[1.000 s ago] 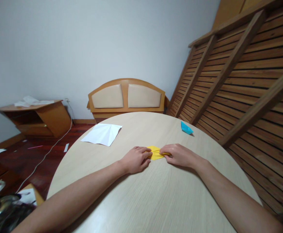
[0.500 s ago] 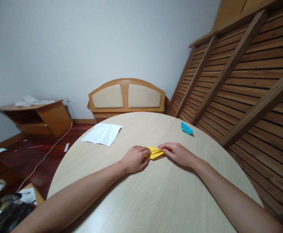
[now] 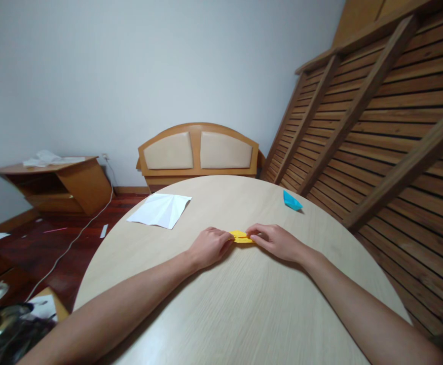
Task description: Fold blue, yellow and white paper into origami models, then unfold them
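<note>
Now your hands have closed in on the yellow paper [image 3: 241, 236]: a second ago a broad folded shape showed between them, and only a narrow strip shows now, lying flat on the desk [image 3: 244, 304] near its middle. Your left hand [image 3: 209, 247] pins the paper's left end with curled fingers; your right hand [image 3: 274, 241] pinches the right end, fingertips nearly meeting the left's. That points to a fold just laid over and being pressed flat. The white sheet [image 3: 159, 210] and the blue piece [image 3: 292, 201] lie well apart from your hands, where they were.
</note>
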`<state>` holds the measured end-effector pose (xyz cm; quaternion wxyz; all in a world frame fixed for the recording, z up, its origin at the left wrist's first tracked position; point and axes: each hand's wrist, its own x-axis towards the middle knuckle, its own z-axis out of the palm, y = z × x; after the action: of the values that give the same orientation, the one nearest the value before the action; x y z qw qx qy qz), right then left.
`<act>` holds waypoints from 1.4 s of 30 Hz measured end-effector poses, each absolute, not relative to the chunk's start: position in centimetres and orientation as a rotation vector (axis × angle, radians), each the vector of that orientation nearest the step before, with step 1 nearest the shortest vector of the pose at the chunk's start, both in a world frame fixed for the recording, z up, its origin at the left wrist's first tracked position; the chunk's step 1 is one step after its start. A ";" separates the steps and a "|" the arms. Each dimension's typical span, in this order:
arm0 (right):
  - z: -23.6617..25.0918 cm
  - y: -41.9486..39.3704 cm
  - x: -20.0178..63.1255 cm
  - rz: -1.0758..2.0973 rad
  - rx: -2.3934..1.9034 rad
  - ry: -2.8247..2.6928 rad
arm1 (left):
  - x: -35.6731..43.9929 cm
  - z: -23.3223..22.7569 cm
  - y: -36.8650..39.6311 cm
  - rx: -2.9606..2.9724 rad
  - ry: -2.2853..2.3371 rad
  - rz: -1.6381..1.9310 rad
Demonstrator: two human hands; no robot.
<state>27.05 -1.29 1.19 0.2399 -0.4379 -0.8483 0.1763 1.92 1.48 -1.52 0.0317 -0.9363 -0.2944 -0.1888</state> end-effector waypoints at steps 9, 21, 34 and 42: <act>0.6 -1.5 25.5 0.359 -1.185 -2.420 | 1.9 -1.2 1.4 -2.808 -0.780 -0.757; 1.2 -1.8 24.9 0.704 -1.145 -2.091 | 1.6 -1.1 1.0 -2.747 -1.041 -0.955; -0.7 -0.4 24.8 0.618 -1.430 -1.979 | 1.6 -0.6 0.8 -2.797 -1.004 -1.070; -0.7 -0.5 25.4 0.330 -1.654 -2.032 | 2.0 -1.0 0.3 -3.154 -0.603 -0.646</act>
<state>25.38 -0.47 -0.70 0.2479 -0.6067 -0.7455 0.1211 2.01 0.30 -1.00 -0.0669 -0.9608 -0.1838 -0.1967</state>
